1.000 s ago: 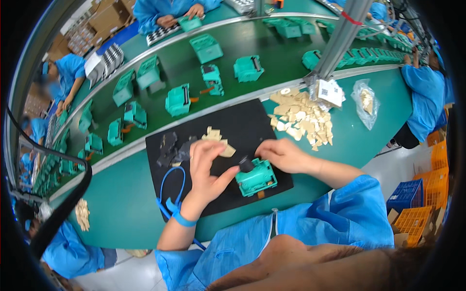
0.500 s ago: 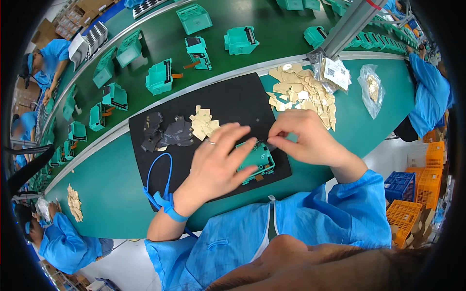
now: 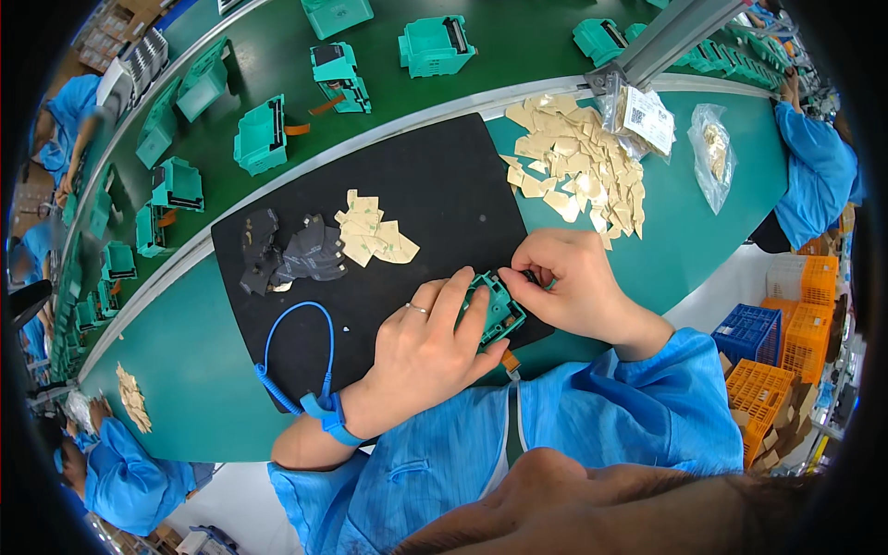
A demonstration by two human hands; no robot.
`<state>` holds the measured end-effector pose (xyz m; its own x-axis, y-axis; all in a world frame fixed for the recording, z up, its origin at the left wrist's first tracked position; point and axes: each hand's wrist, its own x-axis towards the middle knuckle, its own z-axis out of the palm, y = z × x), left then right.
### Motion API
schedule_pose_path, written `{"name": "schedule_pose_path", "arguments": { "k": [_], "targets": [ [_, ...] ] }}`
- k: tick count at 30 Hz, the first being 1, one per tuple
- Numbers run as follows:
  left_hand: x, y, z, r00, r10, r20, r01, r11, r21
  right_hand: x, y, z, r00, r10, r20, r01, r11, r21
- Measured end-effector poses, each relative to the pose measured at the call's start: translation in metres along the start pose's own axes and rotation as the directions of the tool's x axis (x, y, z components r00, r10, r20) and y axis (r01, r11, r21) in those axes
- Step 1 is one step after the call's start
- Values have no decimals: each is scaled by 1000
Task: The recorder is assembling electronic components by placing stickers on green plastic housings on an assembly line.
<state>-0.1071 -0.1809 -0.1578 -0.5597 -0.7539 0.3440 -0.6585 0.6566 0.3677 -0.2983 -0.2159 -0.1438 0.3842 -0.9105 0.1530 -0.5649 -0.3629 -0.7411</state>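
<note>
— What does the workplace look like?
— A long green bench [image 3: 213,388] with a black mat [image 3: 435,203] across its near edge, and behind it a belt [image 3: 518,46] carrying teal housings.

— And the hands?
— The left hand [image 3: 427,347] wraps a small teal housing [image 3: 499,310] at the mat's near right corner, likely to steady it. The right hand [image 3: 564,282] pinches narrowly at its top edge; what the fingertips hold cannot be told.

— Supplies?
— A beige sticker pile [image 3: 375,236] and dark pieces [image 3: 291,252] lie mid-mat, apparently for easy reach; a bigger beige heap [image 3: 578,166] sits off the mat's right edge. A blue coiled cord [image 3: 296,347] runs from the left wrist strap.
</note>
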Motion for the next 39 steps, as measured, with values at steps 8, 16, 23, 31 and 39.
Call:
{"name": "schedule_pose_path", "arguments": {
  "k": [8,16,23,31,39],
  "targets": [
    [-1,0,2,999,30,-19,-29,998,49,0,-1,1,999,8,31,-8,1000,-5],
    [1,0,3,999,31,-19,-30,998,54,0,1,1,999,8,36,-7,999,-40],
    [2,0,3,1000,7,-1,-7,1000,22,2,2,0,998,16,55,-13,999,-43],
    [3,0,4,1000,2,8,-3,1000,30,3,7,-1,998,2,66,-2,1000,-5],
    [3,-1,6,1000,9,1,-9,1000,29,6,7,-4,998,40,54,-44,997,69]
  ]
}}
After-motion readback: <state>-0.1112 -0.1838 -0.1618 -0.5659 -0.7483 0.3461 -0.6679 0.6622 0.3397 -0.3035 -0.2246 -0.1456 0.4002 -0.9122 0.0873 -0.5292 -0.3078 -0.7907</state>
